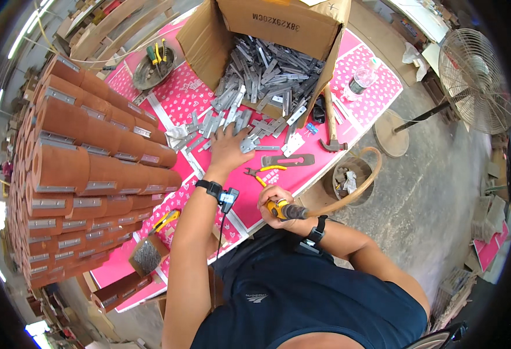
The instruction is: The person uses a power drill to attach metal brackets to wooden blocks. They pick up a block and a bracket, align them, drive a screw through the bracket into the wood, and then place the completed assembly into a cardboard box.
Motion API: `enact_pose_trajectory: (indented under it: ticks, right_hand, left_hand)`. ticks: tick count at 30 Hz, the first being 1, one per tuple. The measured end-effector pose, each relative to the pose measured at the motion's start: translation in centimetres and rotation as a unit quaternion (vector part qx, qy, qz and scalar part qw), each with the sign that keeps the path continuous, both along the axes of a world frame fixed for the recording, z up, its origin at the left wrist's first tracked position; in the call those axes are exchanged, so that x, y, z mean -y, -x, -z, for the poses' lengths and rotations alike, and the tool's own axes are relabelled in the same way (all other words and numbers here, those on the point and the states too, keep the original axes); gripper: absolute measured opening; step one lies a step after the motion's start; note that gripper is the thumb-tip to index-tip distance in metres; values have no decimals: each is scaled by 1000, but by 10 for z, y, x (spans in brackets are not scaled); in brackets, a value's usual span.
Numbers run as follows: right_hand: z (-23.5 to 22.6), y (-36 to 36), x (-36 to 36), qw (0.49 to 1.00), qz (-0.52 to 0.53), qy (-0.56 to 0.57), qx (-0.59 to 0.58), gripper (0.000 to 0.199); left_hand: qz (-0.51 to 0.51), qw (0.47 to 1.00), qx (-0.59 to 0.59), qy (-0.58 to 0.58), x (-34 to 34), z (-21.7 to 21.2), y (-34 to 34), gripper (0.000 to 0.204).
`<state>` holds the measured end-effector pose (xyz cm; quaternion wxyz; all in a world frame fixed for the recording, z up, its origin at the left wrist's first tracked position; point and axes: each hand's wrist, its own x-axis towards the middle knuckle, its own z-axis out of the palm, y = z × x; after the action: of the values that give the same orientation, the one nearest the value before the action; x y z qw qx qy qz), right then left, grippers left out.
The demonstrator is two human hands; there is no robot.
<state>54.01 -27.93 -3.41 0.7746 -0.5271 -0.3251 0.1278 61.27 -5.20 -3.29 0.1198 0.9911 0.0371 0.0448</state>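
Note:
My left hand [230, 150] reaches onto a loose spread of flat grey metal pieces, like hinges [242, 123], on the pink patterned table [181, 116]. Its fingers are apart and touch the pieces; I see nothing gripped. Near the table's front edge, my right hand [274, 205] is wrapped round a yellow and black power tool [287, 210]. A tan hose [373, 168] curves up to the tool's rear end; its working tip is hidden. Between my hands lie yellow-handled pliers [262, 173] and a flat dark metal plate with slots [288, 160].
An open cardboard box [206, 49] heaped with metal pieces stands at the back. Stacked brown cylinders [63, 168] with metal strips rise at left. A hammer [332, 125], bottle [360, 81], utility knife [165, 221] and screw box [146, 256] lie about. A bucket [328, 183] and fan [476, 81] stand right.

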Motion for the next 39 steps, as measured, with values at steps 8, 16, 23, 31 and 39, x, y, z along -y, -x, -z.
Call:
enact_pose_trajectory:
  ticks: [8, 16, 23, 31, 39]
  right_hand:
    - [-2, 0, -7, 984, 8, 23, 178, 32]
    - [-8, 12, -11, 963, -64, 43, 259, 29]
    - [-8, 19, -3, 967, -22, 49, 250, 29]
    - [-7, 20, -5, 973, 10, 36, 226, 25]
    - [-6, 19, -7, 971, -5, 42, 235, 26]
  left_hand:
    - [-111, 994, -7, 7, 3, -4, 92, 65]
    - [-216, 965, 12, 146, 32, 0, 151, 59]
    - [-306, 935, -47, 172, 19, -31, 171, 50]
    - [-310, 937, -63, 148, 19, -10, 163, 32]
    - [-319, 934, -2, 160, 12, -4, 159, 28]
